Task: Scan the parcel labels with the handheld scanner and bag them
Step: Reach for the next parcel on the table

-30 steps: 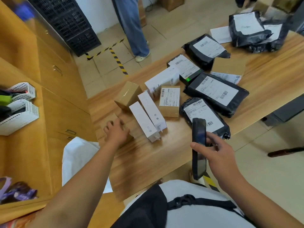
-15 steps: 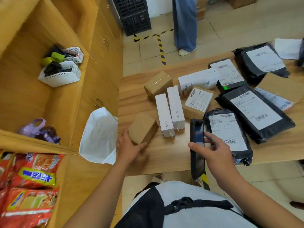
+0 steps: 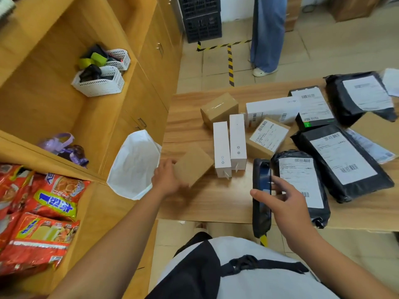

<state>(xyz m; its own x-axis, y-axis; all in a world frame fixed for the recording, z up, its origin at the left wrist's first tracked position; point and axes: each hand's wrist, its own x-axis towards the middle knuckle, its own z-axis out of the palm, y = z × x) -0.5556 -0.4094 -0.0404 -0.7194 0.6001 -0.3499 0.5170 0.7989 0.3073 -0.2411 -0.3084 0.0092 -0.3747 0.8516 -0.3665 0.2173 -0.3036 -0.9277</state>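
Observation:
My left hand [image 3: 167,180] grips a small plain cardboard box [image 3: 192,165] at the table's left end, tilted, close to the mouth of a white bag [image 3: 133,165] that hangs off the table edge. My right hand [image 3: 282,201] holds the black handheld scanner [image 3: 261,197] upright near the table's front edge. Beside the scanner lies a black poly parcel [image 3: 302,186] with a white barcode label. Two white slim boxes [image 3: 230,145] and a labelled brown box [image 3: 266,137] lie just behind.
More black labelled parcels [image 3: 345,160], a white box [image 3: 272,110] and a taped brown box [image 3: 219,107] cover the wooden table [image 3: 205,203]. Wooden shelving [image 3: 43,93] on the left holds white baskets [image 3: 99,83] and snack packets [image 3: 38,212]. A person's legs [image 3: 267,33] stand beyond the table.
My left hand has closed on the small cardboard box and drawn it left toward the white bag. My view has swung left. The scanner stays in my right hand.

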